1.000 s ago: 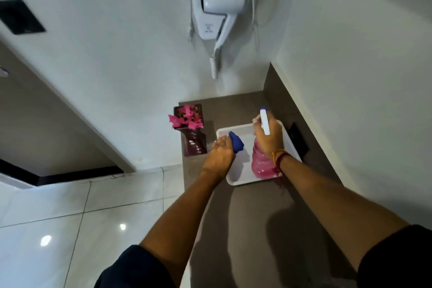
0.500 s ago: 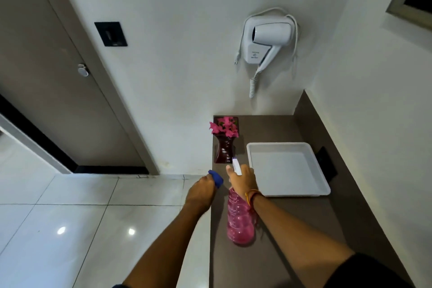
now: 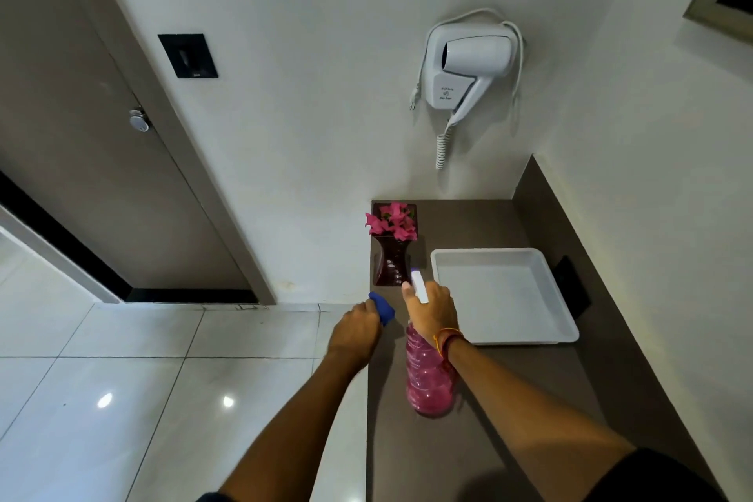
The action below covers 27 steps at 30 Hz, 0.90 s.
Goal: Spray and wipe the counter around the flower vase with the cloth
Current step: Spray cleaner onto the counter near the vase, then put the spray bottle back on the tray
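Note:
A dark red vase [image 3: 392,266] with pink flowers [image 3: 392,221] stands at the far left corner of the brown counter [image 3: 509,399]. My right hand [image 3: 434,310] grips the white trigger head of a pink spray bottle [image 3: 430,377], its nozzle pointing toward the vase base. My left hand [image 3: 355,332] is closed around a bunched blue cloth [image 3: 382,308] at the counter's left edge, just in front of the vase.
A white tray [image 3: 505,332] lies right of the vase. A black object [image 3: 572,291] sits against the right backsplash. A hair dryer [image 3: 468,65] hangs on the wall above. To the left are the tiled floor [image 3: 142,379] and a door [image 3: 81,159].
Both hands pulled back from over the white tray to the near left part of the counter, carrying bottle and cloth. The view tilted and steadied; since half a second ago little has moved.

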{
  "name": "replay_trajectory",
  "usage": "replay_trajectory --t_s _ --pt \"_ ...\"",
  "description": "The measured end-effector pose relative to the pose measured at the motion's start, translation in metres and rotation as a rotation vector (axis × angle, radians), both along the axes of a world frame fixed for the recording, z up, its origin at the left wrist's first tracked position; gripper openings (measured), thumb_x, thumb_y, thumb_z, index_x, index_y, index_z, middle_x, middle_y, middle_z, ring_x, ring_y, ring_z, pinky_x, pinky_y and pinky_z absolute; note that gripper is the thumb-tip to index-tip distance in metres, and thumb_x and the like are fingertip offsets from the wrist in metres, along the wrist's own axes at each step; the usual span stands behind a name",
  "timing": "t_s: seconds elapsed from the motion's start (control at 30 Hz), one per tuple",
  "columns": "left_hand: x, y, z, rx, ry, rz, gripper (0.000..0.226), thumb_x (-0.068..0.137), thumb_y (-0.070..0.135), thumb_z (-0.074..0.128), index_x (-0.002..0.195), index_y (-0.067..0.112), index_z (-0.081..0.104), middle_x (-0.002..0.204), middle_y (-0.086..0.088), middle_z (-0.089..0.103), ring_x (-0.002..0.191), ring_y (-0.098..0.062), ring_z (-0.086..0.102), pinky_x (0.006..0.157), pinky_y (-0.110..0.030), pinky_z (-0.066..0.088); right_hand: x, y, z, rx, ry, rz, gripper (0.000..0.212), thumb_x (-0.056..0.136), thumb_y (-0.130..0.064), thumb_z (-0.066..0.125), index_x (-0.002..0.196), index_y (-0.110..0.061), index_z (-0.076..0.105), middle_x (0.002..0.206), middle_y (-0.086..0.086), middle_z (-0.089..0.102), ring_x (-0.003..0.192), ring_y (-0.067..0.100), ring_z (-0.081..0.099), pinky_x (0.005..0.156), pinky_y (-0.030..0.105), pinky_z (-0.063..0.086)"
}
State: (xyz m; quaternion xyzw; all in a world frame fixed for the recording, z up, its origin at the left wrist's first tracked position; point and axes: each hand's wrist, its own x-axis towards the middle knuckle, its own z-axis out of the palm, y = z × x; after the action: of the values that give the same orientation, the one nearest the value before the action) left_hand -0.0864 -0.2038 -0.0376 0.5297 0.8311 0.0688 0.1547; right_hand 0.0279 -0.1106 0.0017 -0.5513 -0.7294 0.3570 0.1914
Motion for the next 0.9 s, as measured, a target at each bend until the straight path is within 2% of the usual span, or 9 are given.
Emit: replay_trajectory --t_s 0.1,0.17,0.27,0.33,0.4,0.57,0.7,0.8,0.9 --pt "0.002 0.012 0.003 0.029 0.077 -0.026 0.038 0.096 0.009 0.057 0.133 0.004 0.046 0.125 -0.016 0.06 0.108 -0.028 0.062 0.092 -0.037 0.054 0.012 0.025 0.012 -0.016 0.213 -0.061 0.039 0.091 -0.048 0.053 0.083 -0.011 0.064 0.076 0.008 0.067 0.064 0.022 0.068 0.054 0.031 0.059" --pt "0.005 0.023 0.003 0.042 0.12 -0.037 0.041 0.098 0.01 0.055 0.136 0.003 0.043 0.128 -0.018 0.058 0.111 -0.03 0.06 0.094 -0.038 0.052 0.025 0.049 0.03 -0.023 0.391 -0.128 0.029 0.093 -0.038 0.058 0.078 -0.013 0.062 0.07 0.005 0.067 0.058 0.016 0.067 0.049 0.024 0.057" --pt "0.012 0.041 0.0 0.067 0.213 -0.075 0.049 0.098 0.012 0.057 0.141 0.002 0.039 0.136 -0.02 0.054 0.122 -0.033 0.056 0.104 -0.04 0.048 0.05 0.093 0.05 0.035 0.525 -0.097 0.031 0.094 -0.036 0.058 0.092 -0.005 0.065 0.082 0.012 0.071 0.071 0.016 0.068 0.063 0.027 0.059" --pt "0.014 0.052 -0.004 0.075 0.321 -0.134 0.056 0.095 0.011 0.063 0.144 -0.003 0.039 0.141 -0.027 0.051 0.13 -0.04 0.051 0.111 -0.047 0.042 0.064 0.118 0.049 0.026 0.543 -0.056 0.028 0.096 -0.035 0.054 0.107 -0.01 0.061 0.087 0.001 0.066 0.076 0.006 0.064 0.069 0.016 0.054" --pt "0.017 0.062 -0.008 0.072 0.423 -0.201 0.065 0.085 0.007 0.075 0.14 -0.009 0.045 0.139 -0.033 0.052 0.13 -0.046 0.051 0.11 -0.054 0.042 0.075 0.136 0.038 0.044 0.539 -0.1 0.036 0.097 -0.033 0.053 0.128 -0.017 0.053 0.099 -0.013 0.061 0.087 -0.001 0.061 0.075 0.006 0.05" --pt "0.026 0.081 -0.015 0.079 0.425 -0.236 0.07 0.073 0.003 0.085 0.133 -0.012 0.052 0.131 -0.035 0.057 0.123 -0.048 0.056 0.104 -0.057 0.044 0.102 0.172 -0.001 0.099 0.456 -0.287 0.041 0.092 -0.037 0.059 0.123 -0.011 0.055 0.106 0.011 0.067 0.095 0.02 0.067 0.079 0.023 0.057" --pt "0.033 0.092 -0.025 0.032 0.414 -0.234 0.066 0.084 0.004 0.076 0.139 -0.011 0.044 0.137 -0.035 0.052 0.129 -0.047 0.051 0.109 -0.057 0.041 0.125 0.195 -0.021 0.017 0.499 -0.3 0.043 0.091 -0.032 0.062 0.129 -0.012 0.054 0.108 0.006 0.064 0.105 0.021 0.064 0.072 0.006 0.051" --pt "0.035 0.095 -0.031 0.009 0.401 -0.208 0.061 0.092 0.009 0.068 0.142 -0.01 0.039 0.142 -0.034 0.048 0.134 -0.046 0.046 0.112 -0.056 0.038 0.135 0.203 -0.031 -0.012 0.492 -0.282 0.049 0.093 -0.03 0.06 0.137 -0.012 0.048 0.122 0.008 0.062 0.11 0.015 0.057 0.091 0.02 0.048" --pt "0.037 0.096 -0.031 -0.008 0.399 -0.202 0.06 0.095 0.012 0.064 0.143 -0.01 0.037 0.143 -0.034 0.046 0.136 -0.046 0.044 0.113 -0.055 0.036 0.143 0.202 -0.035 -0.021 0.455 -0.258 0.054 0.091 -0.033 0.061 0.139 -0.014 0.047 0.128 0.01 0.061 0.115 0.02 0.057 0.099 0.032 0.047"
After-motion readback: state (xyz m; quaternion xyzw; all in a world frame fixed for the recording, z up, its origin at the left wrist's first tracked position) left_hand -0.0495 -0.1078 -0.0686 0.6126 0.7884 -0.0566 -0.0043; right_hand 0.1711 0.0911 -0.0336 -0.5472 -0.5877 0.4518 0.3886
